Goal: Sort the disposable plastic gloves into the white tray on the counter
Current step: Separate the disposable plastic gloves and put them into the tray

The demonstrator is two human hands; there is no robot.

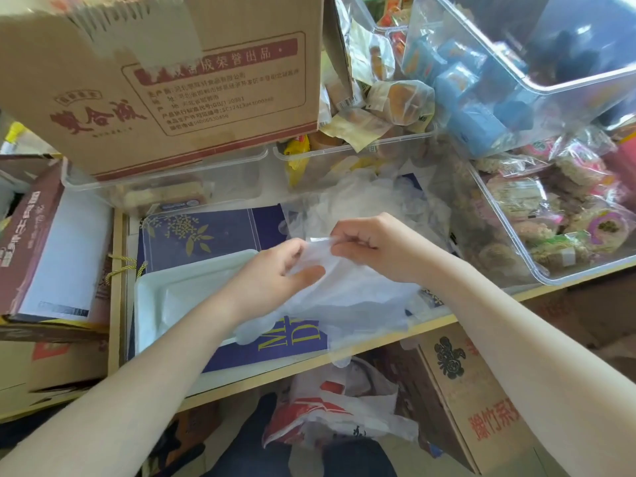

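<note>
A clear disposable glove (347, 297) hangs between both hands above the counter, its fingers drooping past the front edge. My left hand (275, 273) pinches its cuff from the left, and my right hand (371, 246) pinches the cuff's top edge from the right. The white tray (165, 297) lies on the navy sheet to the left of the glove, partly under my left forearm, with a flat clear glove inside. A crumpled heap of more clear gloves (371, 197) lies just behind my hands.
A big cardboard box (165, 74) sits on clear bins at the back. Clear bins of wrapped snacks (557, 215) crowd the right side. A brown box (41, 246) stands to the left. Below the counter edge lie a plastic bag (337, 418) and another carton (475, 394).
</note>
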